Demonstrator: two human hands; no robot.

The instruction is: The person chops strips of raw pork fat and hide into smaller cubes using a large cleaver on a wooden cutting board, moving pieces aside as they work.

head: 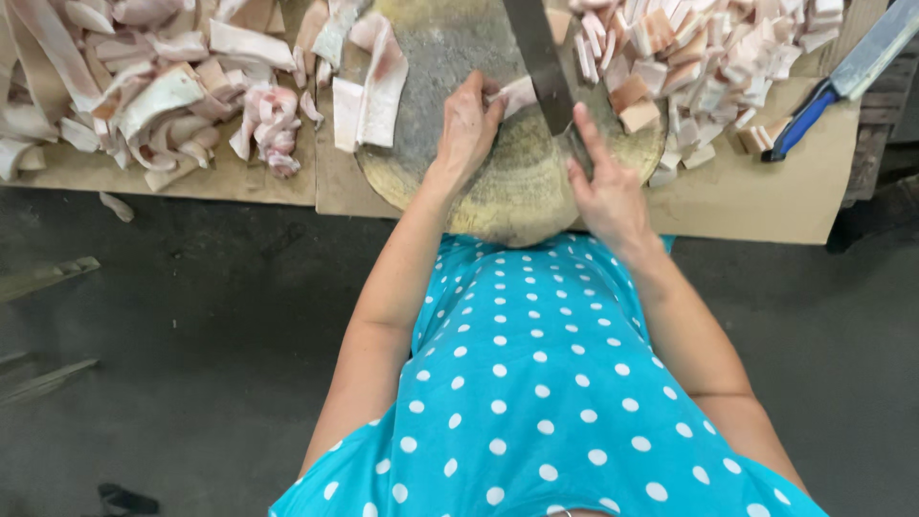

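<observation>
Head view, looking straight down: the upper edge of the frame cuts off the far part of the round chopping block (507, 191), the top of the cleaver (538, 59) and both heaps of meat, so their full extent cannot be judged. The right hand (605, 187) is closed about the cleaver's handle, which is almost wholly hidden inside the grip; only the forefinger laid along the base of the blade shows. The blade stands on edge, running away from the person across the block. The left hand (467, 126) has its fingers curled down onto a pale strip of meat (517, 94), pinning it to the block just beside the blade; the fingertips are partly hidden behind the strip and the steel. On the block's left side lie two long uncut strips (371, 88). No containers are in view: the meat lies loose on sheets of brown cardboard (766, 196) covering the surface. Left of the block is a heap of long strips and scraps (163, 91); right of it, a heap of small cut cubes (699, 57). A second knife with a blue handle (831, 88) lies at the far right, its tip cut off by the frame. Two dark objects at the left floor edge are too dim to identify.
</observation>
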